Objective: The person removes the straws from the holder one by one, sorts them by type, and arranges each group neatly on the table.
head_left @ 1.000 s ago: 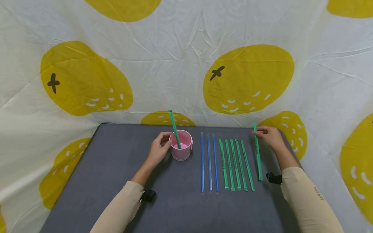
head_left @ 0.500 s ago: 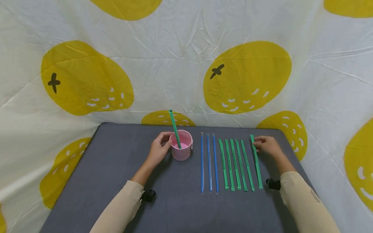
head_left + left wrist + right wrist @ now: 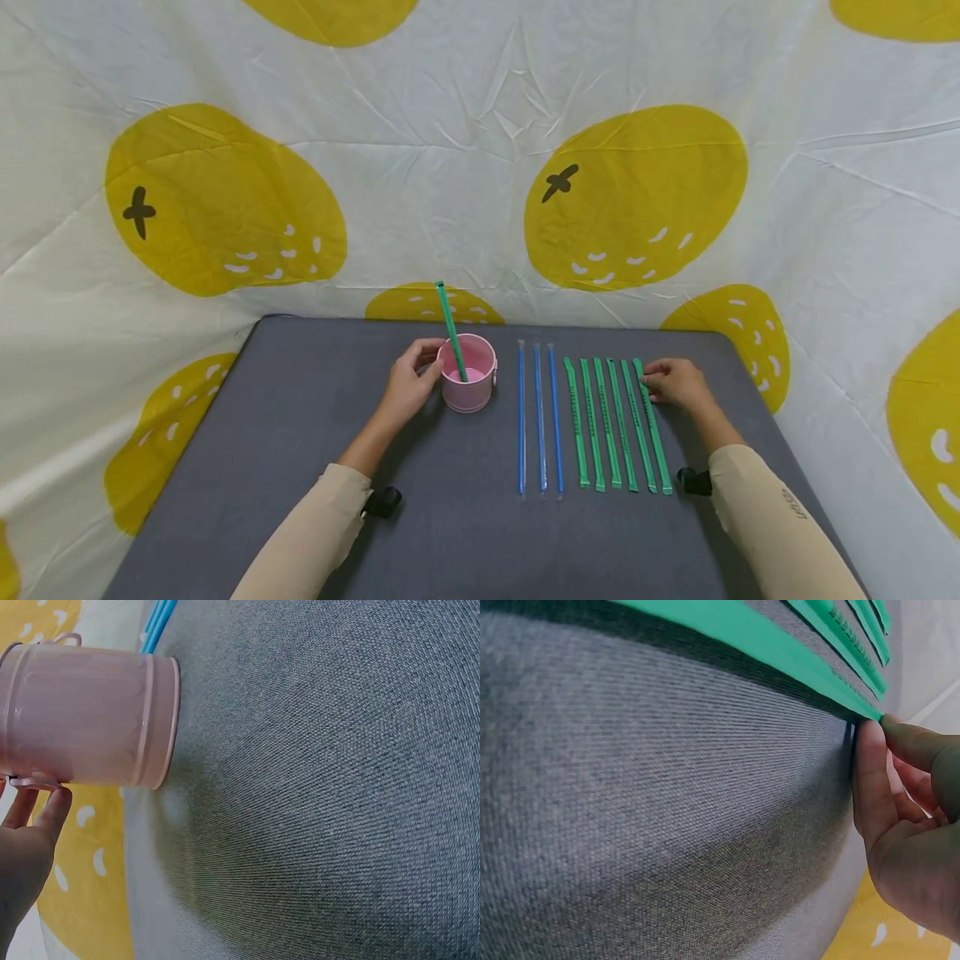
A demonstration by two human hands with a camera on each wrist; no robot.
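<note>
A pink cup (image 3: pixel 468 385) stands on the grey mat (image 3: pixel 300 433) with one green straw (image 3: pixel 450 327) leaning in it. My left hand (image 3: pixel 420 368) grips the cup from its left side; in the left wrist view the left hand (image 3: pixel 34 825) has its fingers against the cup (image 3: pixel 82 712). Several green straws (image 3: pixel 607 423) lie side by side right of the cup. My right hand (image 3: pixel 660 382) pinches the far end of the rightmost green straw (image 3: pixel 651 429), which lies flat beside the others. In the right wrist view the right hand (image 3: pixel 885 772) touches that straw's tip (image 3: pixel 780 649).
Three blue straws (image 3: pixel 540 417) lie in a row between the cup and the green ones, and show as blue straws (image 3: pixel 157 619) in the left wrist view. A white cloth with yellow fruit prints (image 3: pixel 637 192) hangs behind and around the mat. The mat's right edge (image 3: pixel 757 392) is near my right hand.
My right hand has brought the green straw in from the mat's right edge, leftward and toward me, and laid it next to the green row. The left hand and cup have not moved.
</note>
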